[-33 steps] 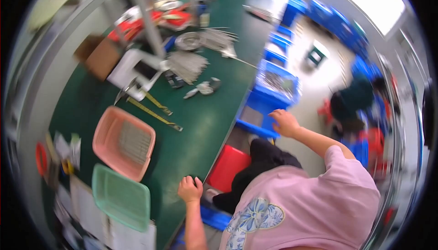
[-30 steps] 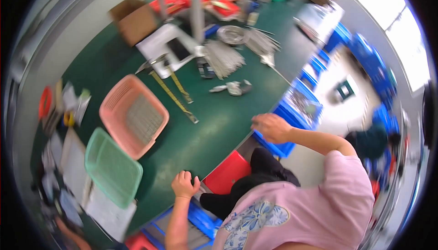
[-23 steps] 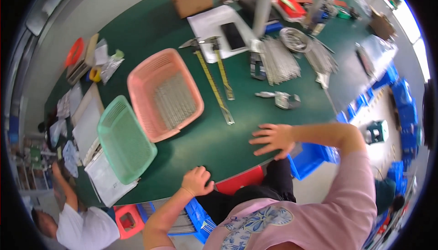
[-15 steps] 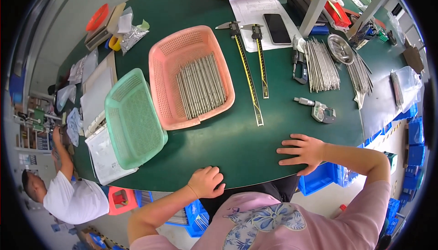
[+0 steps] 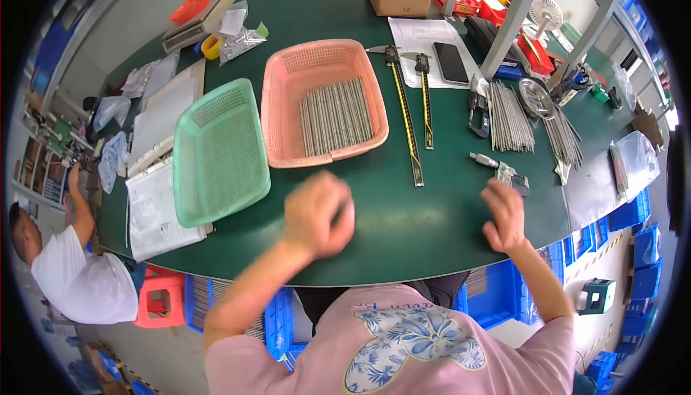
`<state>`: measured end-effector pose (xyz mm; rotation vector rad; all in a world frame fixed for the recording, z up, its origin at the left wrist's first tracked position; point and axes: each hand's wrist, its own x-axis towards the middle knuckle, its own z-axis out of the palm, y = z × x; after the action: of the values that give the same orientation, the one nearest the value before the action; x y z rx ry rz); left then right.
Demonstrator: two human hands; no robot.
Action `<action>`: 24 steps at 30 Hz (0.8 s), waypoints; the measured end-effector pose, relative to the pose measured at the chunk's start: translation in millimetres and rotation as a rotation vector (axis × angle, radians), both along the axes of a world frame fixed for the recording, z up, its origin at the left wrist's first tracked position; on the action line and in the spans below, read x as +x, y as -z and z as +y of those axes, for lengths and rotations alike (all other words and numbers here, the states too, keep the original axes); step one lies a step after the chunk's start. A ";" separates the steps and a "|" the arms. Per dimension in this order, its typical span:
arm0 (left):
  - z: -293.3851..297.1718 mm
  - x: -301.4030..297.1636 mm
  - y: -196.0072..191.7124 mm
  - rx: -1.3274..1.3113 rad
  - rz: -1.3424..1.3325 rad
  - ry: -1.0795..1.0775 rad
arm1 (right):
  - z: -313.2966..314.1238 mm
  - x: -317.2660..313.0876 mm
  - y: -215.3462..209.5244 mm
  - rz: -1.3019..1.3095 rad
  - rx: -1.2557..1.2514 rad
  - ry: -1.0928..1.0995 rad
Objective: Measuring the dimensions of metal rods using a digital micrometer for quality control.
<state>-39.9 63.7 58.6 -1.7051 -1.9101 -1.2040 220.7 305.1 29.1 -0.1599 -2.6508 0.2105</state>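
Raised above the front of the table, my left hand (image 5: 318, 215) is blurred by motion. Its fingers are loosely curled, the thumb stands apart, and nothing shows in it. My right hand (image 5: 505, 215) is open, fingers bent and apart, at the near edge of a micrometer (image 5: 512, 179); whether it touches the micrometer I cannot tell. Beyond my left hand is a pink perforated basket (image 5: 277, 107) with a row of metal rods (image 5: 337, 118) in it. An empty green basket (image 5: 219, 157) leans against its left side.
Two calipers (image 5: 409, 121) (image 5: 427, 107) lie right of the pink basket, by a phone (image 5: 451, 62) on paper. Farther right are another micrometer (image 5: 479, 110), bundled rods (image 5: 511, 118) and a metal dish (image 5: 536, 98). A co-worker (image 5: 79, 272) sits at far left.
My left hand has lifted off the table edge and moved forward. My right hand has moved forward and right, from lying flat to beside the micrometer. The view has shifted too.
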 end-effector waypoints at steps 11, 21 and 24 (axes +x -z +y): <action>62.5 -122.0 22.0 -0.326 -1.068 -0.290 | 22.5 -16.9 13.3 0.176 0.143 0.669; 19.1 -50.9 -30.0 0.233 -1.215 -0.059 | 21.0 -22.2 19.3 0.070 0.147 0.929; 39.7 -69.4 -11.0 0.261 -1.153 0.151 | 21.1 -21.2 16.9 0.041 0.126 0.978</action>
<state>-109.2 103.4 69.6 -1.0513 -1.9466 -2.7434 199.6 326.1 12.2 -1.3202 -2.2243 -0.2713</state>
